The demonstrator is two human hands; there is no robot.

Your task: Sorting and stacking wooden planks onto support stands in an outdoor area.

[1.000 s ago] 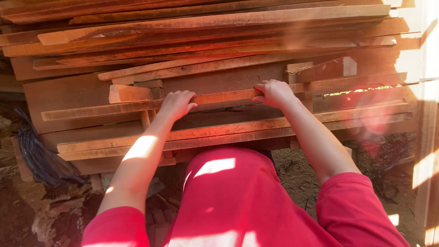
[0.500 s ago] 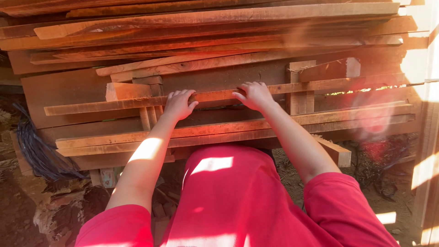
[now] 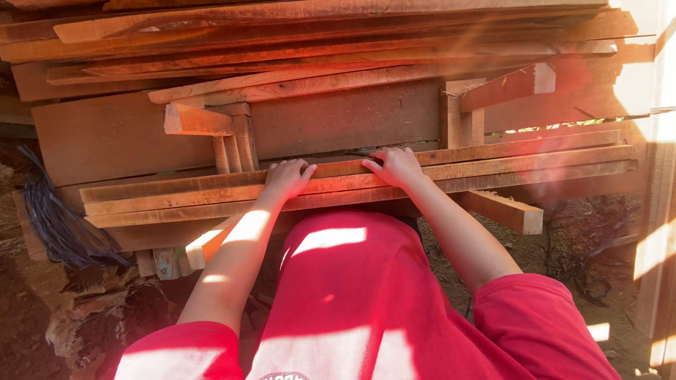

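Across the middle of the head view, a long thin plank (image 3: 366,169) runs from left to right, lying on top of two or three similar strips that together form a shelf-like layer jutting out of a big stack of lumber (image 3: 338,42). Both hands rest on this plank near the centre of the frame. The left hand (image 3: 286,177) lies palm down with fingers spread and curled lightly over the far edge. The right hand (image 3: 396,165) sits just beside it, also flat and mostly open, fingertips hooked over the same edge. Neither hand closes around the wood; the hold looks like a press-and-drag grip, which suits a plank too long and flat to clasp.

Above the hands, short upright blocks (image 3: 236,144) and a second pair of posts (image 3: 461,116) prop the wider boards, keeping gaps between layers. At the lower right a stubby beam end (image 3: 510,212) sticks out below the plank. A bundle of dark straps (image 3: 53,218) hangs at the left edge over bare dirt (image 3: 42,317). Red clothing (image 3: 352,295) fills the lower frame.
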